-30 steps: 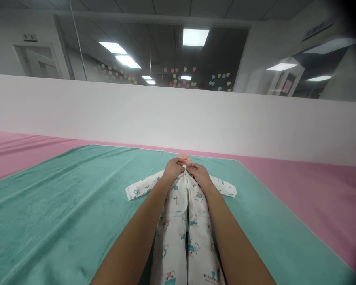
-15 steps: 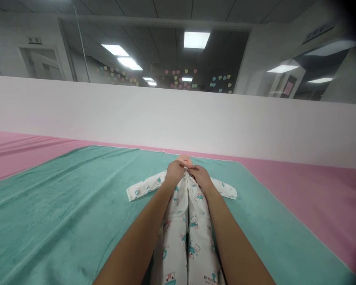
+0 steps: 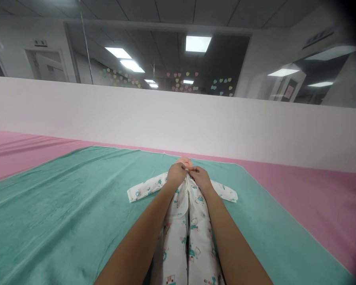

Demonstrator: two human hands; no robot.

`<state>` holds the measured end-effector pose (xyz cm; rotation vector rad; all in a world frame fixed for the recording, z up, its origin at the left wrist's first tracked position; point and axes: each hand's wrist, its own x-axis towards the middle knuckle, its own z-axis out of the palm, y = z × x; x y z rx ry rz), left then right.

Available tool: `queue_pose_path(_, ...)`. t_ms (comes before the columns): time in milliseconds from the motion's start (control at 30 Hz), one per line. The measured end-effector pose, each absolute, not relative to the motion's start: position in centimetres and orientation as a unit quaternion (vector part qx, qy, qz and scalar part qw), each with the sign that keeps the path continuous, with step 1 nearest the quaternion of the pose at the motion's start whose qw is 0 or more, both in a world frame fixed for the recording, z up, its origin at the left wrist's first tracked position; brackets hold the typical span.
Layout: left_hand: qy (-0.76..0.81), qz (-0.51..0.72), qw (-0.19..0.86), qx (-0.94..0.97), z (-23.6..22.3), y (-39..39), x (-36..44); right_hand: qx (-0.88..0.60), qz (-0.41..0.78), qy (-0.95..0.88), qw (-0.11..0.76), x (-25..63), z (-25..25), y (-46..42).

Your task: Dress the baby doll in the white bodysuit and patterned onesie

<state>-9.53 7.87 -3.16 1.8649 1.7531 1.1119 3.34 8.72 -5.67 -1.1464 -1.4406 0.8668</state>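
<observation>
A baby doll lies on its back, its head just beyond my hands. It wears a white printed baby romper with both sleeves spread out sideways. The front opening runs down the middle, its edges slightly apart below the chest. At the neckline, my left hand pinches one side of the collar. My right hand pinches the other side, and the fingertips of both hands meet there. Whatever fastening lies between the fingertips is hidden. A small round button shows on the front below my left hand.
Under the doll a green blanket is spread over a pink sheet. A low white wall stands behind, topped by glass with heart-shaped stickers.
The whole view has shifted slightly, with the scene a little lower in the picture. Both hands stay pinched at the collar, nearly unmoved.
</observation>
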Motion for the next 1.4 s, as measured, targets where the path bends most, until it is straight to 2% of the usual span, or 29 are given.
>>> queue_pose_path(433,0.589,0.391,0.197,0.679,-2.7,7.6,-10.3,-0.497,0.234,-0.664,0.507,3.1,-5.0,8.1)
queue_pose_path(833,0.603,0.398,0.200,0.662,-2.9,7.8,-10.2,-0.506,0.178,-0.669,0.514,2.8,-5.0,7.7)
queue_pose_path(1400,0.566,0.451,0.253,0.642,-3.1,7.8,-10.9,-0.471,0.236,-0.684,0.504,3.1,-5.1,7.5)
